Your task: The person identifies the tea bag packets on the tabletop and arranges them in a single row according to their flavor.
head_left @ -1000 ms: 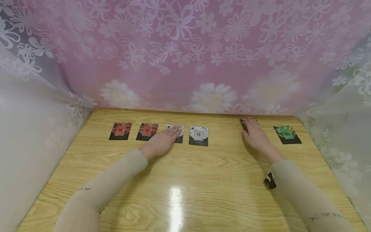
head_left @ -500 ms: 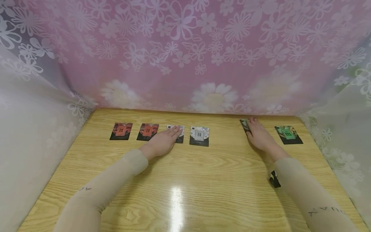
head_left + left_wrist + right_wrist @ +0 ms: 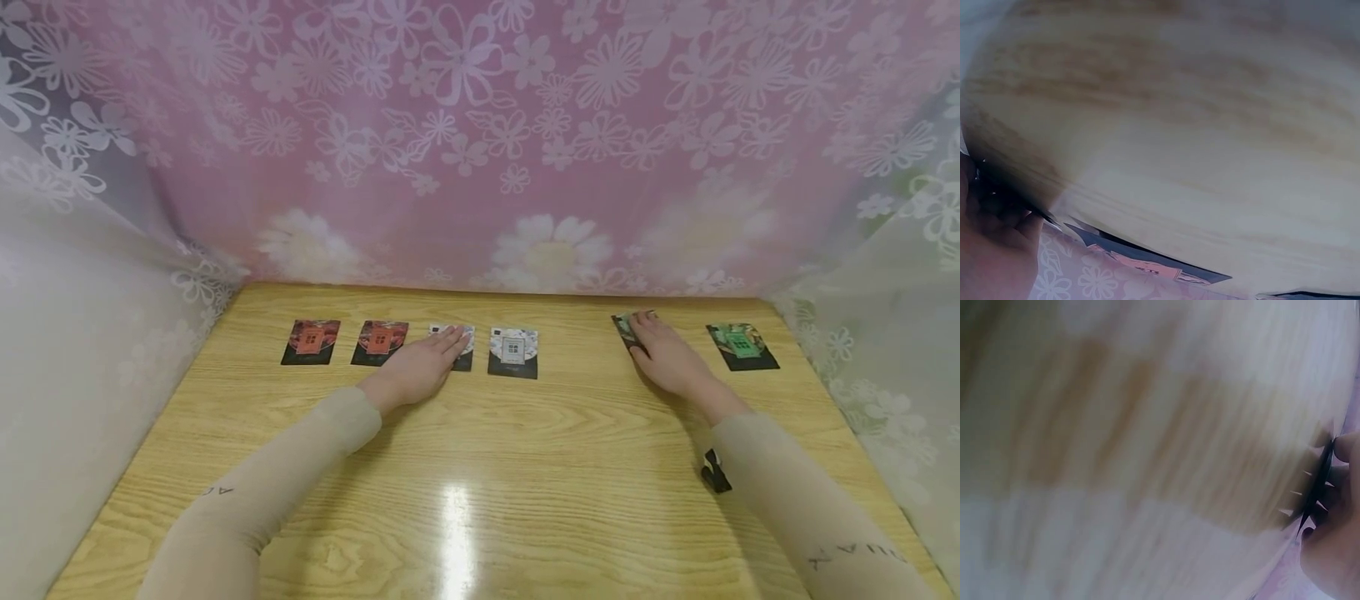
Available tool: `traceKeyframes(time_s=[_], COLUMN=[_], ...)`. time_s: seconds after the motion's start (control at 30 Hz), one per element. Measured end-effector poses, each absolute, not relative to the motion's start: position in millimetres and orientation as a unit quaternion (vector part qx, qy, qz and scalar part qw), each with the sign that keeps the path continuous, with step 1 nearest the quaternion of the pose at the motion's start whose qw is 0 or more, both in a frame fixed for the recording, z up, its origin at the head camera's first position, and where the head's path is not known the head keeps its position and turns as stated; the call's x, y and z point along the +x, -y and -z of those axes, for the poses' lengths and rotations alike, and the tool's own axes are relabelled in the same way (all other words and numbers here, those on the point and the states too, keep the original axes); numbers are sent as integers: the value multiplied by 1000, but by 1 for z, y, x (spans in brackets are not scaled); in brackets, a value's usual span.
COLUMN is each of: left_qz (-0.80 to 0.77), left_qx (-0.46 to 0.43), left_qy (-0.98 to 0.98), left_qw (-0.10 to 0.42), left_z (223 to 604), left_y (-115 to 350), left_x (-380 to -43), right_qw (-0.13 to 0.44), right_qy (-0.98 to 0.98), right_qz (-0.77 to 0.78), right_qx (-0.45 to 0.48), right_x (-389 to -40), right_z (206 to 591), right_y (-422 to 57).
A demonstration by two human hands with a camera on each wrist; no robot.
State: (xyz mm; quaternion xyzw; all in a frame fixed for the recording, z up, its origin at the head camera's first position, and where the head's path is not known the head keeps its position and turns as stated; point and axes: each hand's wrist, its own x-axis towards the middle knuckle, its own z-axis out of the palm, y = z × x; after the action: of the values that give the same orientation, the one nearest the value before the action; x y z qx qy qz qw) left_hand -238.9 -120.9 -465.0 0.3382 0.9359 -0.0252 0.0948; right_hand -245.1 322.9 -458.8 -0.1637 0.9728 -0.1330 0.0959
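Note:
In the head view, my left hand [image 3: 420, 367] lies with its fingers outstretched over a white-and-black packet [image 3: 468, 360], covering much of it. A matching white packet [image 3: 513, 352] lies just to its right, and two red-and-black packets [image 3: 380, 343] [image 3: 311, 342] lie to its left. My right hand [image 3: 671, 357] rests its extended fingers on a green-and-black packet [image 3: 624, 327], whose left part shows. Farther right lies another green packet [image 3: 743, 347]. The right wrist view shows the fingers against the dark packet [image 3: 1317, 487] edge-on.
All the packets form a row near the far edge of the wooden table [image 3: 525, 467]. A small black object [image 3: 716, 472] sits beside my right sleeve, partly hidden. Pink floral cloth [image 3: 480, 167] hangs behind the table, with pale cloth at both sides.
My right hand has shifted slightly right and nearer, uncovering more of the green packet, which has moved a little left. The left hand has stayed in place.

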Motion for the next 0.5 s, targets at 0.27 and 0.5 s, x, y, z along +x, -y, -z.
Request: traceKeyframes(time_s=[0.27,0.5], left_qz=[23,24], left_qx=[336,335], left_qy=[-937,-937], left_qw=[95,95], left_z=[463,465], left_y=[121,121], left_x=[-237,-238], right_qw=[71,52], right_qy=[-971,-966], right_qz=[115,123], right_qx=[-200,-223], right_x=[-239,-237], right_z=[460,462], right_y=[-313,-304])
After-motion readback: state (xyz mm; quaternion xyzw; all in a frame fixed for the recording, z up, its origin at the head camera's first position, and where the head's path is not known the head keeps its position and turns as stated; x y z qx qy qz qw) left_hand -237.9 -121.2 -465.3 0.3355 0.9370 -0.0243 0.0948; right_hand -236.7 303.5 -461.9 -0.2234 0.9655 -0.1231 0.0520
